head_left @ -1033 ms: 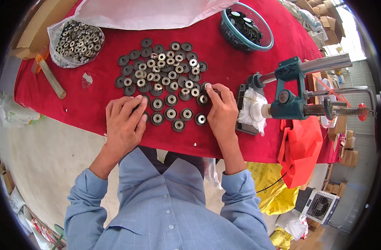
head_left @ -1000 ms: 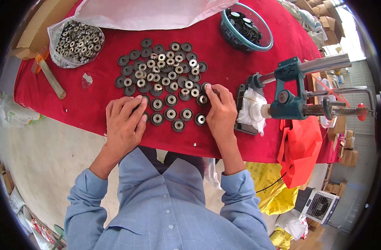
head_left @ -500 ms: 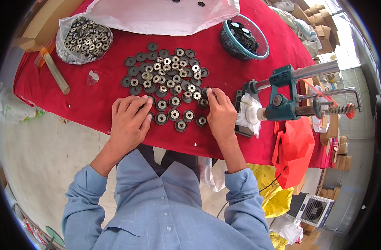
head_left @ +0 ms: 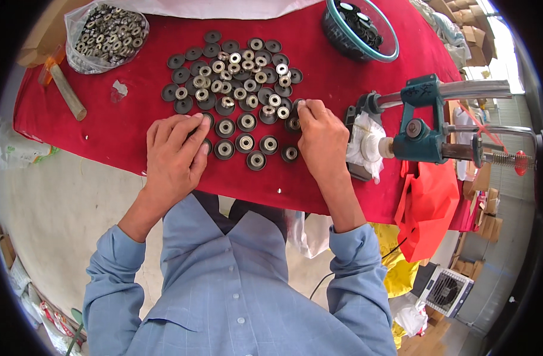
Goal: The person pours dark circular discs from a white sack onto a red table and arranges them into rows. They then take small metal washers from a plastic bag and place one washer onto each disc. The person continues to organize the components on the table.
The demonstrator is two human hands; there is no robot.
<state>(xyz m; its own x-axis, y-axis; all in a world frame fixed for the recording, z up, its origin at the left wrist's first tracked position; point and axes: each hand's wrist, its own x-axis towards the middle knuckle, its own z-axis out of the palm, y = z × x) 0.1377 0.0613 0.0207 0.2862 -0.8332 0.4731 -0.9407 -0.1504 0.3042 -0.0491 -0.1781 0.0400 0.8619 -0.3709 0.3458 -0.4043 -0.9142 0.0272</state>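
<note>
On the red tablecloth lies a cluster of round black caps (head_left: 180, 75); many carry silver ring-shaped bearings (head_left: 249, 54), some seated inside, others loose on top. My left hand (head_left: 175, 148) rests at the cluster's left near corner, fingers bent and a little apart, partly covering caps by the index finger and thumb. At the right edge, the fingertips of my right hand (head_left: 323, 139) pinch the rim of a black cap (head_left: 295, 105), which they partly hide. Between my hands sit several caps with bearings in them, such as the nearest capped bearing (head_left: 256, 160).
A teal hand press (head_left: 422, 121) stands right of my right hand. Beyond are a clear bowl of black parts (head_left: 390, 56) and a plastic bag of bearings (head_left: 108, 38). A wooden-handled tool (head_left: 68, 92) lies left; a red bag (head_left: 428, 207) hangs at the right edge.
The whole view has shifted, so the table and its parts appear higher. Both hands keep about the same places beside the cluster, with no clear change in the caps.
</note>
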